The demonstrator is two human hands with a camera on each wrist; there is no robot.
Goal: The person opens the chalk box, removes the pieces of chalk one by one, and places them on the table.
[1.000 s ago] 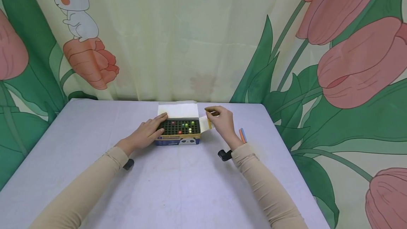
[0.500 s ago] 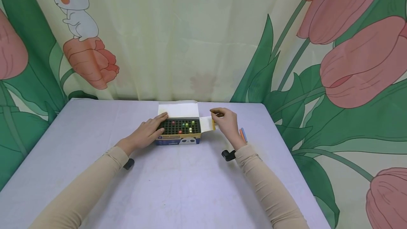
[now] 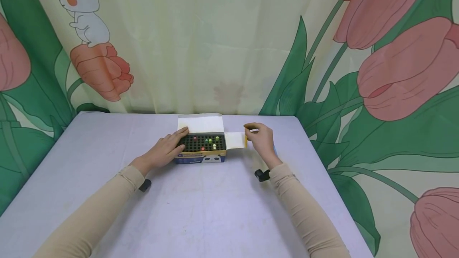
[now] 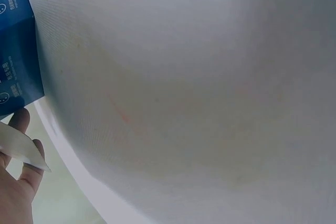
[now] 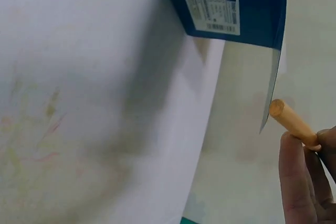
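In the head view, the open chalk box (image 3: 195,158), blue and yellow with a panda on its front, stands near the table's far edge. Its black holder has many holes and several coloured chalks, mostly red and green. My left hand (image 3: 163,151) rests on the box's left end, fingers straight; the left wrist view has a pale flap (image 4: 21,145) across its fingers. To the right of the box, my right hand (image 3: 261,138) pinches a yellow-orange chalk (image 5: 294,123) near one end. The chalk points down by the outer edge of the white side flap (image 3: 234,140).
The box's white lid (image 3: 202,123) is folded back behind it. A blue chalk (image 3: 275,150) shows partly beside my right wrist. The pale tablecloth (image 3: 201,210) spreads in front, and a printed curtain (image 3: 172,43) hangs behind the table.
My right hand has moved to the right, away from the box, with the yellow-orange chalk. The side flap shows more, and the loose orange chalk is now hidden. My left hand stays put.
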